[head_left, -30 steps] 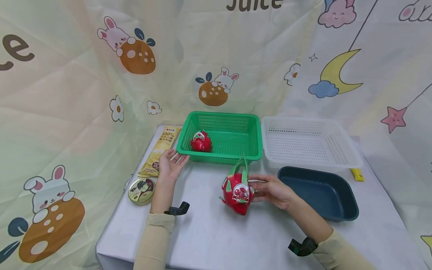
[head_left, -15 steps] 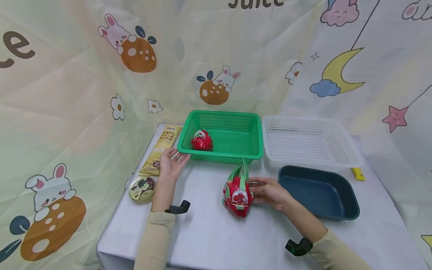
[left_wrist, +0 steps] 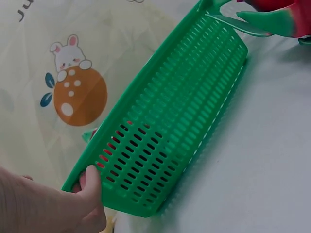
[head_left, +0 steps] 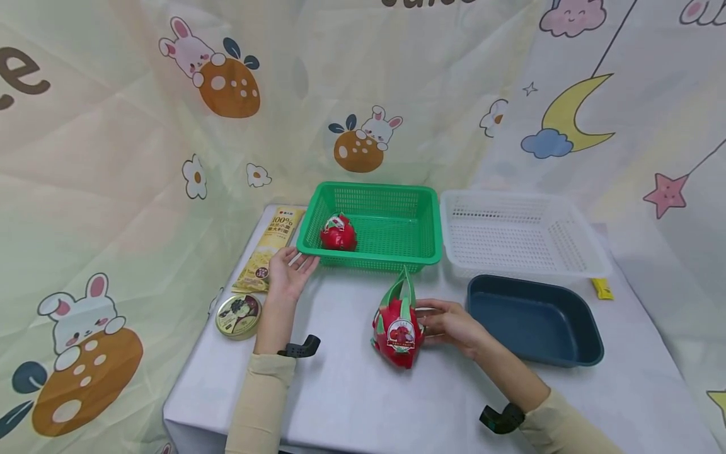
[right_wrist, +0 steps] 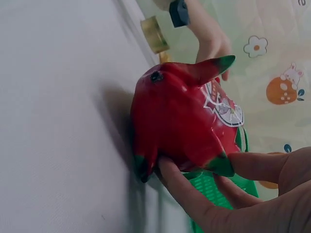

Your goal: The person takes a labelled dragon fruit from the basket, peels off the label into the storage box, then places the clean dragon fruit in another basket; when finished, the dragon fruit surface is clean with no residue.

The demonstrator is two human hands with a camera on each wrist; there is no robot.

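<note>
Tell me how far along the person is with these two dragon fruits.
Done: one dragon fruit already lies in the green basket. In hand: the right hand holds the second dragon fruit in front of the basket, while the left hand touches its near left corner. Left: that second fruit is not inside yet; it probably goes there too. Whether the pasta packet and round tin belong, I can't tell.

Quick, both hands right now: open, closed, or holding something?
Left hand: holding the green basket by its near-left corner.
Right hand: holding the red dragon fruit outside the basket.
</note>
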